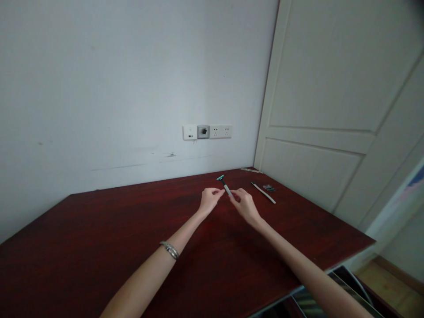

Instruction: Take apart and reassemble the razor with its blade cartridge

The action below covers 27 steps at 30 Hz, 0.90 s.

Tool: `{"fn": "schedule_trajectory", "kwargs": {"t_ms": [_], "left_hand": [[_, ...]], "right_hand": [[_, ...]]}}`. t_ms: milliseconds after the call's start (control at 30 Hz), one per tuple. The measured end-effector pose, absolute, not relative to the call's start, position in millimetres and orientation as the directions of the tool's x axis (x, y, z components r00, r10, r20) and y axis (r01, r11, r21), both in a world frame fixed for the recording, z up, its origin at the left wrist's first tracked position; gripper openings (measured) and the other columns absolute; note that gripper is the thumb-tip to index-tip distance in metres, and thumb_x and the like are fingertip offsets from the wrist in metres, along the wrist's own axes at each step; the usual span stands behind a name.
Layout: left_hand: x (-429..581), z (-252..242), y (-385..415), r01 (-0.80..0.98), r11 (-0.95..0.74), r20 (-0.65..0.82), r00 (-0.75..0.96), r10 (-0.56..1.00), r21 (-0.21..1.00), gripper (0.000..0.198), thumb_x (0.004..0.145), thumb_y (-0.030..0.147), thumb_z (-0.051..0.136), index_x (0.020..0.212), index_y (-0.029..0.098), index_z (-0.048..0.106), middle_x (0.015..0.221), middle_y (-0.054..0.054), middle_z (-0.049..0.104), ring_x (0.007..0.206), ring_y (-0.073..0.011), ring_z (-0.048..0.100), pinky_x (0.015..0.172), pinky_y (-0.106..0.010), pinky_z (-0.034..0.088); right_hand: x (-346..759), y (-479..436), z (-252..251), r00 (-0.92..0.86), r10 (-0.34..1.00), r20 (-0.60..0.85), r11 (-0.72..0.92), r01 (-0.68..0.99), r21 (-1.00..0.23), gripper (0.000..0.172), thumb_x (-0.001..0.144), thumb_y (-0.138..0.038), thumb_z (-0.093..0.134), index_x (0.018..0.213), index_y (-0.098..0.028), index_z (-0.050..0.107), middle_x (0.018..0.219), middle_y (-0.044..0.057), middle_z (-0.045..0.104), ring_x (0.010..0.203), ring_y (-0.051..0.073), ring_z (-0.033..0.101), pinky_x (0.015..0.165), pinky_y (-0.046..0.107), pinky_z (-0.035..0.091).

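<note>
A razor (pixel 227 190) with a pale handle, a dark neck and a green head is held up over the dark red table, its head tilted to the upper left. My right hand (pixel 245 204) grips the lower part of the handle between thumb and fingers. From the other side, my left hand (pixel 210 200) pinches at the handle with thumb and forefinger; its fingertips appear to touch it. A silver bracelet (pixel 170 250) circles my left wrist. To the right of my right hand lies a second long, pale handle (pixel 265 193) with a dark tip.
Beside the loose handle is a small clear packet (pixel 269 188) with dark contents. A thin pale strip (pixel 251 170) lies at the far corner of the table (pixel 132 238). Behind stands a white wall with sockets (pixel 220 131); a white panelled door (pixel 318 110) borders the right side.
</note>
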<state>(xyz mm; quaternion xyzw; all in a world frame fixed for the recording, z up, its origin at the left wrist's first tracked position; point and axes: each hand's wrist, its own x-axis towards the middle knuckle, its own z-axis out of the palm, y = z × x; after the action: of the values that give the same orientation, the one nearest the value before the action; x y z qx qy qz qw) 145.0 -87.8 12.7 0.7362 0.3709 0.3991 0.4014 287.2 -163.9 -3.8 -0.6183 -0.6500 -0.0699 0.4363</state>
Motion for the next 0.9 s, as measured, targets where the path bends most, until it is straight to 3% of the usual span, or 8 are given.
{"fn": "schedule_trajectory", "kwargs": {"t_ms": [267, 500, 600, 700, 833, 900], "left_hand": [[145.8, 24.1, -91.0, 0.141, -0.240, 0.179, 0.344, 0.922, 0.961, 0.030, 0.075, 0.035, 0.061, 0.070, 0.006, 0.067, 0.056, -0.007, 0.062, 0.043, -0.0095, 0.054, 0.036, -0.017, 0.041], [137.9, 23.7, -83.4, 0.164, -0.259, 0.188, 0.355, 0.916, 0.952, 0.031, 0.076, 0.036, 0.060, 0.070, 0.007, 0.068, 0.060, -0.007, 0.065, 0.044, -0.0091, 0.056, 0.038, -0.018, 0.044], [123.3, 27.3, -75.0, 0.321, -0.339, 0.230, 0.331, 0.915, 0.884, 0.031, 0.078, 0.036, 0.057, 0.070, 0.008, 0.069, 0.055, -0.005, 0.061, 0.042, -0.0092, 0.054, 0.038, -0.017, 0.043], [94.2, 35.5, -60.2, 0.525, -0.379, 0.241, 0.313, 0.919, 0.762, 0.031, 0.077, 0.035, 0.055, 0.069, 0.009, 0.069, 0.052, -0.004, 0.059, 0.040, -0.0093, 0.054, 0.038, -0.016, 0.041], [42.9, 47.6, -34.8, 0.728, -0.349, 0.170, 0.311, 0.935, 0.590, 0.029, 0.074, 0.032, 0.054, 0.066, 0.009, 0.069, 0.057, -0.006, 0.062, 0.040, -0.0097, 0.055, 0.037, -0.016, 0.040], [18.9, 51.5, -24.1, 0.812, -0.296, 0.082, 0.297, 0.951, 0.502, 0.028, 0.073, 0.031, 0.053, 0.066, 0.008, 0.068, 0.061, -0.007, 0.065, 0.039, -0.0096, 0.055, 0.038, -0.016, 0.041]], "right_hand": [[262.2, -166.2, -5.6, 0.093, 0.695, 0.713, 0.328, 0.841, -0.430, 0.025, 0.086, -0.028, 0.047, 0.100, -0.016, 0.065, 0.080, 0.005, 0.057, 0.064, 0.013, 0.054, 0.061, 0.024, 0.043], [249.2, -177.2, 6.8, 0.115, 0.784, 0.610, 0.143, 0.922, -0.359, 0.030, 0.088, -0.038, 0.046, 0.107, -0.022, 0.062, 0.090, 0.005, 0.061, 0.070, 0.014, 0.060, 0.062, 0.022, 0.042], [255.6, -180.1, 19.5, 0.117, 0.814, 0.569, 0.045, 0.964, -0.261, 0.037, 0.091, -0.045, 0.036, 0.110, -0.026, 0.061, 0.099, 0.005, 0.063, 0.077, 0.016, 0.062, 0.061, 0.023, 0.042], [287.6, -174.1, 31.7, 0.136, 0.841, 0.524, -0.055, 0.984, -0.167, 0.039, 0.093, -0.041, 0.030, 0.106, -0.023, 0.063, 0.104, 0.007, 0.064, 0.087, 0.019, 0.063, 0.066, 0.025, 0.043], [362.3, -156.2, 31.4, 0.336, 0.894, 0.296, -0.347, 0.938, -0.014, 0.034, 0.090, -0.030, 0.036, 0.096, -0.015, 0.067, 0.099, 0.014, 0.065, 0.088, 0.027, 0.063, 0.070, 0.034, 0.046], [400.6, -147.7, 21.6, 0.445, 0.874, 0.195, -0.459, 0.888, 0.031, 0.034, 0.088, -0.029, 0.039, 0.100, -0.012, 0.066, 0.103, 0.018, 0.063, 0.092, 0.031, 0.063, 0.071, 0.038, 0.047]]}}
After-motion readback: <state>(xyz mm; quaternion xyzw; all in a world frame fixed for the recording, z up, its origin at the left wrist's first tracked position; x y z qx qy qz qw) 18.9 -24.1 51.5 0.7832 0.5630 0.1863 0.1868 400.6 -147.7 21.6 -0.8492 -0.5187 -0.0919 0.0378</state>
